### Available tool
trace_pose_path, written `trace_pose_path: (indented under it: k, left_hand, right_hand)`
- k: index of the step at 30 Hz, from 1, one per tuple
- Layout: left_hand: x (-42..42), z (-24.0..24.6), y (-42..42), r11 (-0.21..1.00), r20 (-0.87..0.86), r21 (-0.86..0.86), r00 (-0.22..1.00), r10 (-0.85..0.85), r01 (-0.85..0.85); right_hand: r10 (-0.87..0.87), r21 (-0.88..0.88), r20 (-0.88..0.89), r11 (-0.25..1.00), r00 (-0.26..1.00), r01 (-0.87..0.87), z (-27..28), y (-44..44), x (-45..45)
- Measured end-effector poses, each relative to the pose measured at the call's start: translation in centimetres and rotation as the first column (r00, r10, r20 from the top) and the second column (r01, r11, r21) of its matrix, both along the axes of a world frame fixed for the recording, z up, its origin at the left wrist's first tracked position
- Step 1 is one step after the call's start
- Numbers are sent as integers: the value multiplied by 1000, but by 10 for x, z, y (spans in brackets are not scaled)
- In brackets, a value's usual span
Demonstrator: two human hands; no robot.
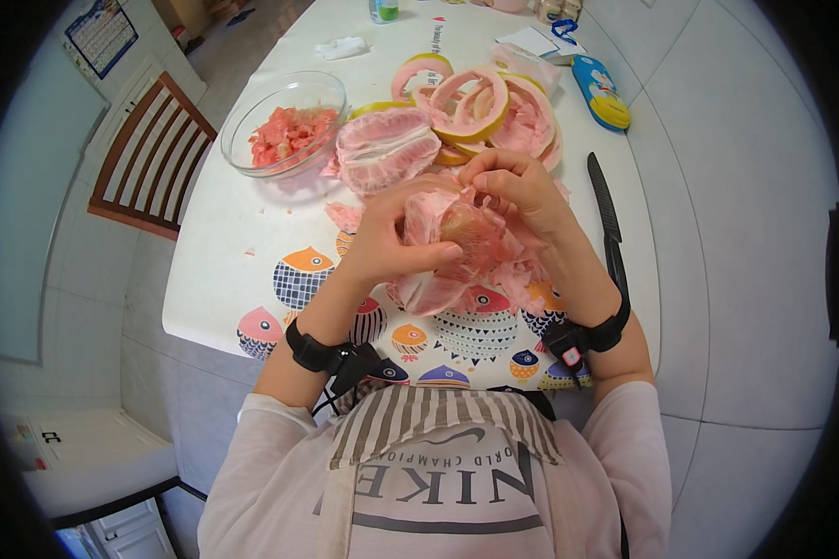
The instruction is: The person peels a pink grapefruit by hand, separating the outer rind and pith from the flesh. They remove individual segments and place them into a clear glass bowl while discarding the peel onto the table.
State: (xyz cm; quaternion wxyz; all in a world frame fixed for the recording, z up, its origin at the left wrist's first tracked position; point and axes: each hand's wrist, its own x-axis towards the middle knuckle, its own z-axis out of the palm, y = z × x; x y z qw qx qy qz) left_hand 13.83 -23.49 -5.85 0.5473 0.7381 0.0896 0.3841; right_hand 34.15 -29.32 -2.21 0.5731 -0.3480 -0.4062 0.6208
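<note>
My left hand (398, 234) holds a partly peeled piece of pink pomelo (426, 283), its thumb lying across the front. The fingers of my right hand (514, 185) pinch at the upper right edge of that piece, where membrane is loosened and flesh lies bare. Torn pink membrane (521, 276) lies below and beside my right hand. Just beyond my hands rests a larger peeled pomelo chunk (388, 148). To its left, a clear glass bowl (234, 157) contains loose pink pulp (290, 136). Cut pomelo rind (472, 105), in rings and caps, is heaped behind my right hand.
A black-handled knife (605, 202) lies along the table's right side, near the tiled wall (727, 209). Beyond it is a blue and yellow case (601, 94). A crumpled white tissue (342, 47) lies at the back. A wooden chair (150, 154) stands left of the table (203, 293).
</note>
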Motion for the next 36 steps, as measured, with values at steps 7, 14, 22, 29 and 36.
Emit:
trace_pose_path:
  k: [7, 14, 22, 29, 36]
  left_hand:
    - [8, -6, -8, 996, -118, 84, 992, 48, -38]
    - [13, -2, -6, 862, 43, -507, 998, 47, -19]
    - [20, 8, -13, 624, 113, -766, 989, -100, 151]
    - [15, 0, -5, 440, 180, -873, 978, -110, 210]
    - [20, -4, -3, 430, 310, -866, 949, 60, 256]
  right_hand:
    - [-67, 125, -176, 988, 982, 90, 25, 2, 30]
    - [-300, 247, -48, 921, 953, 302, 36, -5, 39]
    - [-264, 385, 425, 919, 866, 91, 85, 20, 15]
    - [-120, 353, 784, 893, 609, -278, 110, 152, -72]
    - [128, 119, 801, 924, 585, -364, 143, 180, -74]
